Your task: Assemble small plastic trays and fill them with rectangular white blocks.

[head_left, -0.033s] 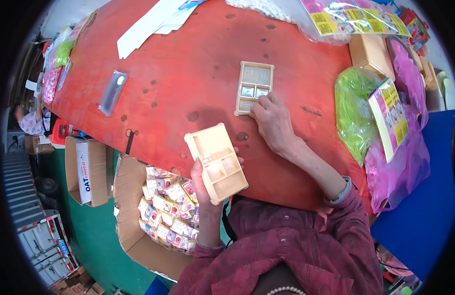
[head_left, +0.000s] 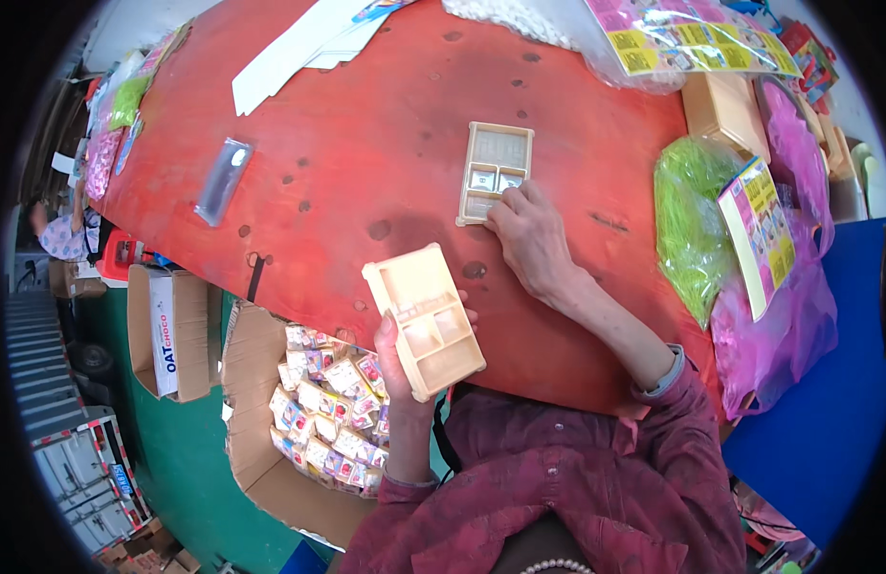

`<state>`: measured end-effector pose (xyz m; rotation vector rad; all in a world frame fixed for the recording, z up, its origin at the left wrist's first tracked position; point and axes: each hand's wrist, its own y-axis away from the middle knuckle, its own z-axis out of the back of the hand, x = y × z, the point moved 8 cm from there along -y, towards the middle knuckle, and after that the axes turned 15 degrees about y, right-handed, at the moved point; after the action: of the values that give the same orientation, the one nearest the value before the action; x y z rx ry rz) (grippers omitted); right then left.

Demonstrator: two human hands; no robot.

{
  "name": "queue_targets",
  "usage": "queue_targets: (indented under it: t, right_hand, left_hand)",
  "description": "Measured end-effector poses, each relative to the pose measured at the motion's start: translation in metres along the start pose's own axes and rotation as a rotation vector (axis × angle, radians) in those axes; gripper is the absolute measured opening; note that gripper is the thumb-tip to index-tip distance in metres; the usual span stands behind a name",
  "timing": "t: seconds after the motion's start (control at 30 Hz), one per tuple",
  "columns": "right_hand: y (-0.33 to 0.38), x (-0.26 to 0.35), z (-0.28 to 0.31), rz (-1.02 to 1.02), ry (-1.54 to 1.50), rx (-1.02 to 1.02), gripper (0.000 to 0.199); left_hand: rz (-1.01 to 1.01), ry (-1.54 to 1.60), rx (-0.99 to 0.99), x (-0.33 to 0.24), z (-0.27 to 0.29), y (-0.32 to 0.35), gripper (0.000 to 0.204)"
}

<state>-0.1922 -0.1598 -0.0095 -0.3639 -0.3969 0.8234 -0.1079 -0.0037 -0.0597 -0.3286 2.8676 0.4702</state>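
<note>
A: Quick, which step?
B: My read: a small-parts step, R side working, L side just holding. Going L to R:

A: Far L?
B: Clear flat plastic case (head_left: 223, 182) on the red bench (head_left: 357, 143), untouched. Past the near edge, a brown cardboard carton (head_left: 254, 368) w/ lots of small printed packs (head_left: 333, 402) inside.

A: L hand?
B: L hand (head_left: 395, 371) grips a cream rectangular plastic tray (head_left: 419, 282) w/ 4 comps: thumb over its L edge, fingertips round the R side. Tray's tilted, by the near bench edge; comps look bare AFAICT.

A: Next along?
B: A 2nd cream plastic tray (head_left: 501, 125), flat on the bench, w/ small silvery square pieces (head_left: 482, 180) in the two middle comps, one each.

A: R hand?
B: R hand (head_left: 529, 234) is at that tray's lower R side, fingers curled, bunched close. Touching the rim or just above it? Can't say. Pinching anything? Tips hidden, can't say either. Next move prob. calls for light fingertip control, w/o knocking the pieces, & a steady L grip.

A: Far R?
B: Clear bag of lime-green shreds (head_left: 692, 220), then a thin magenta plastic bag (head_left: 778, 335). Both well apart from the hands.
</note>
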Motion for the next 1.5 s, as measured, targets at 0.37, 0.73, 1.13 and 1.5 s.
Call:
queue_targets:
  t: [0.37,0.73,1.13,1.5]
  right_hand:
    - [-0.141,0.039,-0.051,0.112,0.046,-0.259,0.006]
    - [-0.165,0.045,-0.105,0.198,0.002,-0.097,0.009]
    - [-0.191,0.039,-0.124,0.130,-0.061,-0.084,0.008]
    - [-0.178,0.030,-0.093,0.123,-0.138,-0.275,0.012]
  left_hand:
    - [0.042,-0.037,0.127,0.005,-0.003,0.005,0.078]
    - [0.019,-0.063,0.094,0.000,0.004,0.005,0.079]
    - [-0.020,-0.086,0.058,0.001,0.005,0.007,0.079]
    - [0.002,0.009,0.107,0.007,0.002,0.002,0.077]
